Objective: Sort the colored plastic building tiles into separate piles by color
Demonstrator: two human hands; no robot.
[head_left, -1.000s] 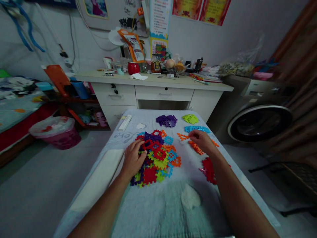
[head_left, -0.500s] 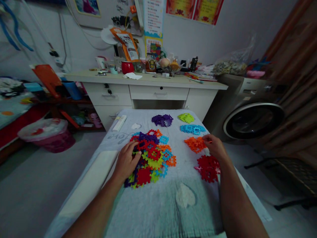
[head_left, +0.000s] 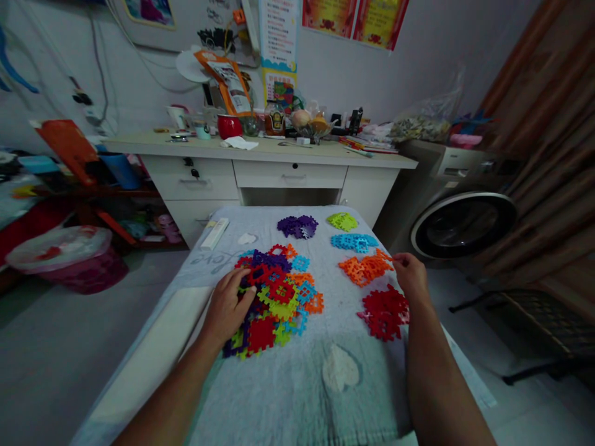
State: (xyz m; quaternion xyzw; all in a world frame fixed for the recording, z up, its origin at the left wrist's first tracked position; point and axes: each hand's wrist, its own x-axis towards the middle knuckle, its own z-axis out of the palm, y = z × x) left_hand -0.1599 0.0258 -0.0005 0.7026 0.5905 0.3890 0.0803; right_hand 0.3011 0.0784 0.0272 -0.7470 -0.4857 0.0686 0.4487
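My left hand (head_left: 227, 306) lies at the left edge of a mixed heap of flat notched plastic building pieces (head_left: 281, 290), in red, purple, green, blue and orange. Its thumb and fingers are spread and touch the heap; nothing shows gripped between them. My right hand (head_left: 409, 274) hovers just right of the orange notched pieces (head_left: 362, 271), fingers curled together, with no piece visible in them. Below it a red pile (head_left: 383, 313) lies partly beside my forearm. Farther back are blue (head_left: 353, 242), light green (head_left: 343, 221) and purple (head_left: 296, 227) piles.
A pale cloth (head_left: 297, 396) covers the low table. A white strip-shaped object (head_left: 214, 233) lies at its back left. Behind stands a white desk (head_left: 292, 170) crowded with household items, with a washing machine (head_left: 460, 217) on the right and a pink bin (head_left: 79, 266) on the left.
My right hand has drawn back to the right from the orange pile, where an orange piece now shows at the edge. My left hand stays on the heap. The whole view has shifted slightly.
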